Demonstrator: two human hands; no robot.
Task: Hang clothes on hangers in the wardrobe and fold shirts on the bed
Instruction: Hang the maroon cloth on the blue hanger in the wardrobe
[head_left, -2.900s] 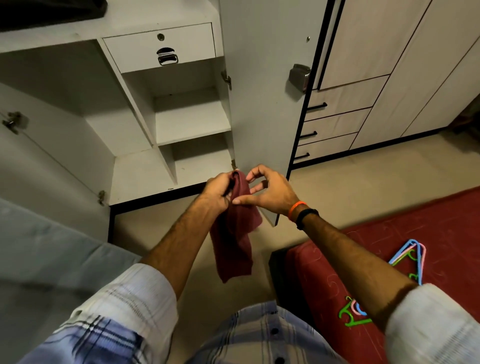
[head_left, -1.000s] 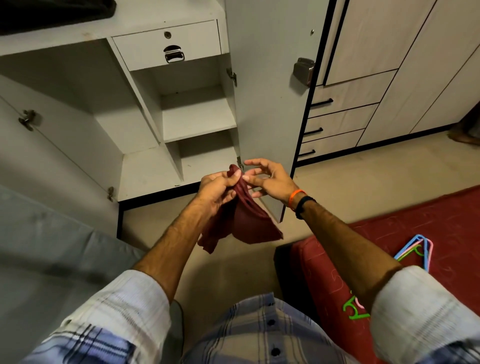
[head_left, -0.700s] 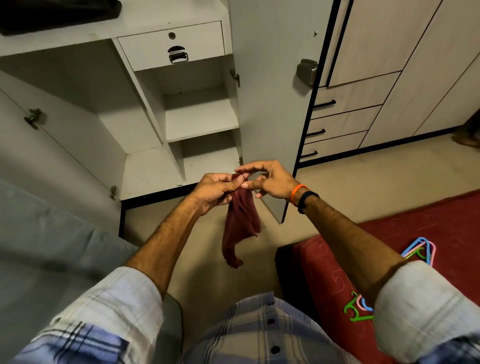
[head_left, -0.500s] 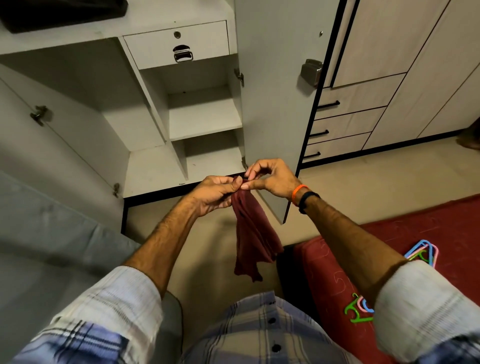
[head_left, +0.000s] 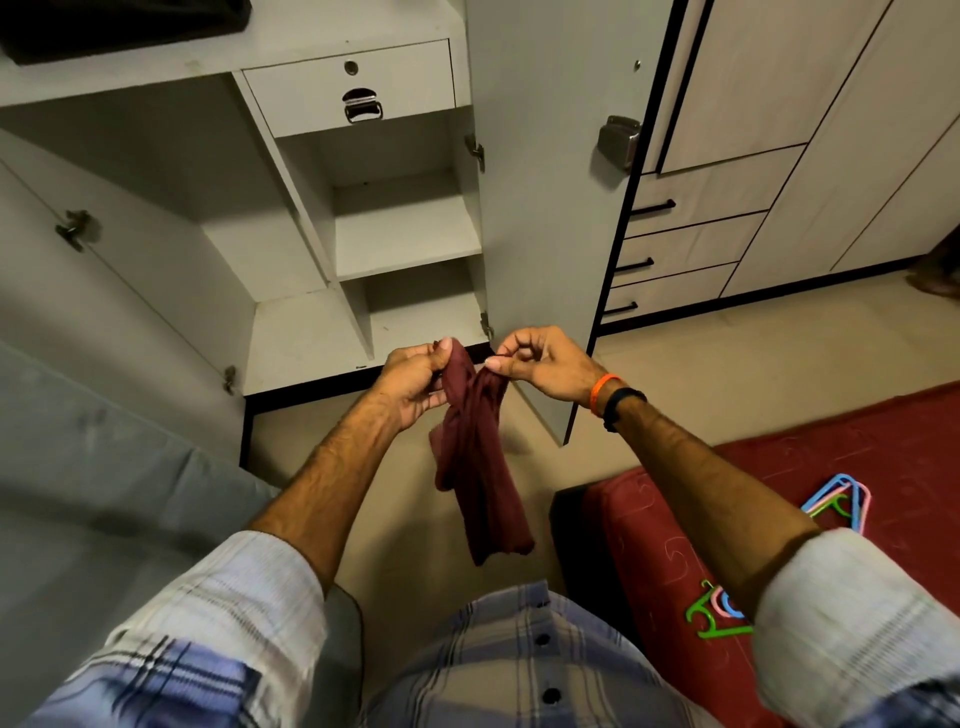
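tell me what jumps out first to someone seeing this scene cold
Dead centre, a maroon garment hangs bunched from the left hand and right hand, each pinching its top edge. Behind them stands the open grey wardrobe with bare shelves. At lower right, coloured plastic hangers lie on the red bed.

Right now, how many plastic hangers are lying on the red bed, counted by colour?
Green plastic hanger: 1
Blue plastic hanger: 1
Pink plastic hanger: 1
Total: 3 hangers that I can tell apart on the red bed; the right forearm covers the middle of the pile, so more could be hidden.
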